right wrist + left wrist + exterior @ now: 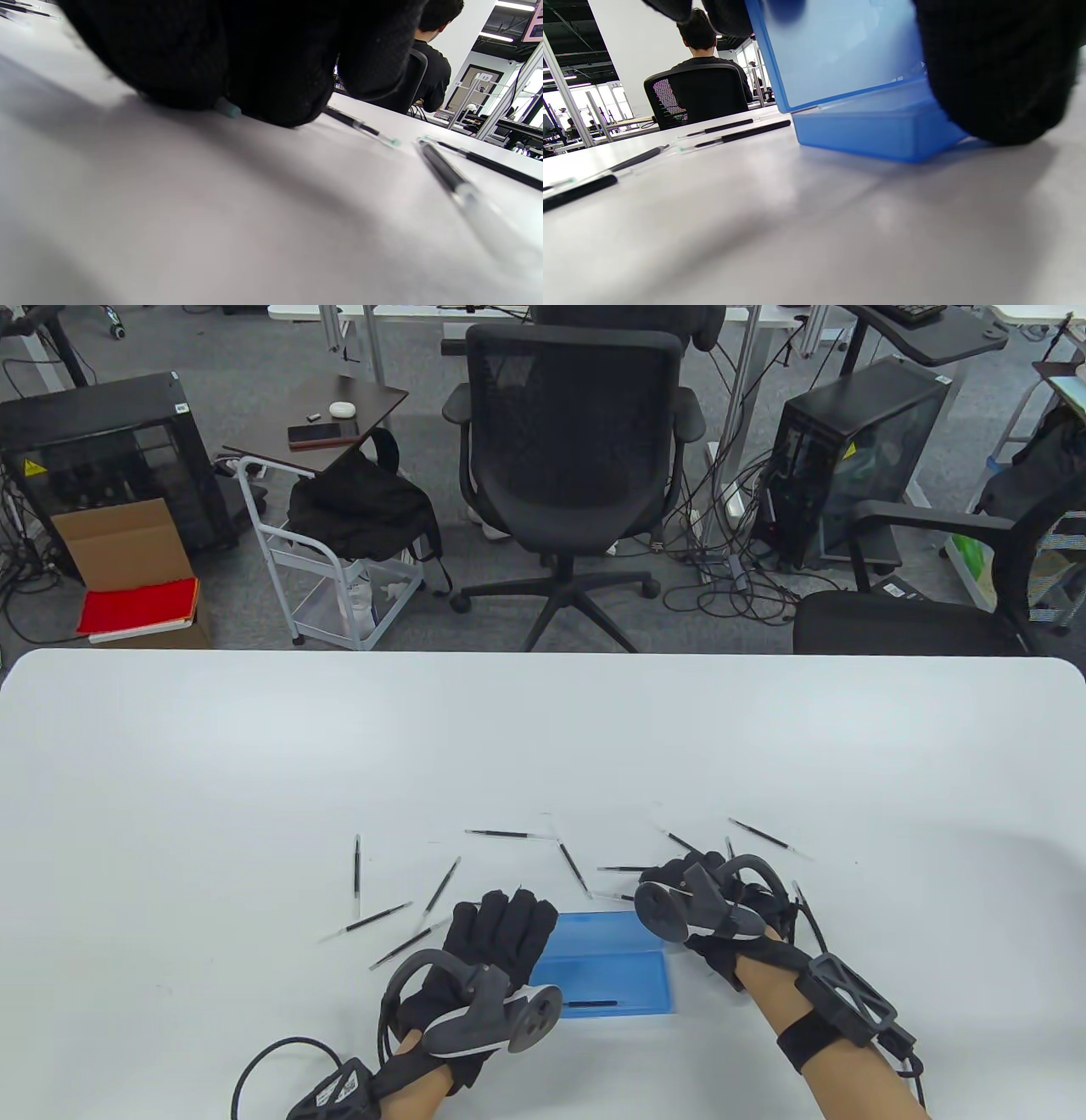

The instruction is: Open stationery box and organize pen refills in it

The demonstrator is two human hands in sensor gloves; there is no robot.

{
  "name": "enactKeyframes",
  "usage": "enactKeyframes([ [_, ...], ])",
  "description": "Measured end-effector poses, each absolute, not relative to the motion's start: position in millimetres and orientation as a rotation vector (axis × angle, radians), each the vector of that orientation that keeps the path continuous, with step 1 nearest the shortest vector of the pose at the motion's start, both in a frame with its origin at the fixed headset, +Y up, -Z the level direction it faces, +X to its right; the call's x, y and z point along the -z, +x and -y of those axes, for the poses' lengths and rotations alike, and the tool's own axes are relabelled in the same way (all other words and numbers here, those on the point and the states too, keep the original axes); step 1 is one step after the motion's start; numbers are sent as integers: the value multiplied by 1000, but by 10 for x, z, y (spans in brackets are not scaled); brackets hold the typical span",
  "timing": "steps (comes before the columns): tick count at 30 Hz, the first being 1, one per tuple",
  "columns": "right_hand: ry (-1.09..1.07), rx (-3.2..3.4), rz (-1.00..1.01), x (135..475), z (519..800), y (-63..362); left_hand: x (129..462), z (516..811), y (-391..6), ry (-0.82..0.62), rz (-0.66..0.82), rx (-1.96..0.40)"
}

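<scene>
A translucent blue stationery box (615,963) lies open near the table's front edge, with one black pen refill (590,1003) in it. My left hand (509,912) grips its left side. In the left wrist view the raised lid (840,51) stands over the base (878,131), my fingers behind it and my thumb (992,63) in front. My right hand (679,874) is just right of the box, fingers curled down onto the table. In the right wrist view a teal refill tip (229,111) pokes out from under those fingers (263,63). Several more refills (509,834) lie scattered beyond the box.
Loose refills spread from the left (357,874) to the right (768,836) of the hands, some close to my right fingers (360,123). Beyond the white table's far edge (543,651) stand office chairs (577,432). A person sits at another desk in the background (702,38).
</scene>
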State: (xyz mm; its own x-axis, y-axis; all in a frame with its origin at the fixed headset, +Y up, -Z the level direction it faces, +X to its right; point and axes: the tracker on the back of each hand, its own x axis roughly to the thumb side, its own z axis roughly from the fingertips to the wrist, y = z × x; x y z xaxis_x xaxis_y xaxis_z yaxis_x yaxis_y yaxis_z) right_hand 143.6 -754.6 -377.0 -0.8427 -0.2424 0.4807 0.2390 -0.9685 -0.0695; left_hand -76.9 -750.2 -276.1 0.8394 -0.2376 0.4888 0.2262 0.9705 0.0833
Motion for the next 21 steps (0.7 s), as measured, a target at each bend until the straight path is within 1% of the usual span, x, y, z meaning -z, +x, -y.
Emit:
enactKeyframes([
  [7, -745, 2832, -35, 3770, 7532, 1483, 2763, 7504, -771, 23, 520, 242],
  [10, -738, 2865, -85, 3762, 7458, 1532, 2763, 7504, -771, 23, 521, 241],
  [13, -742, 2903, -137, 3710, 7295, 1595, 2765, 7504, -772, 21, 521, 240],
  [17, -777, 2924, -227, 3559, 7016, 1656, 2765, 7504, -773, 19, 521, 240],
  [18, -791, 2943, -240, 3487, 6919, 1667, 2765, 7504, -772, 19, 521, 240],
  [21, -852, 3000, -223, 3322, 6789, 1661, 2765, 7504, -772, 20, 521, 241],
])
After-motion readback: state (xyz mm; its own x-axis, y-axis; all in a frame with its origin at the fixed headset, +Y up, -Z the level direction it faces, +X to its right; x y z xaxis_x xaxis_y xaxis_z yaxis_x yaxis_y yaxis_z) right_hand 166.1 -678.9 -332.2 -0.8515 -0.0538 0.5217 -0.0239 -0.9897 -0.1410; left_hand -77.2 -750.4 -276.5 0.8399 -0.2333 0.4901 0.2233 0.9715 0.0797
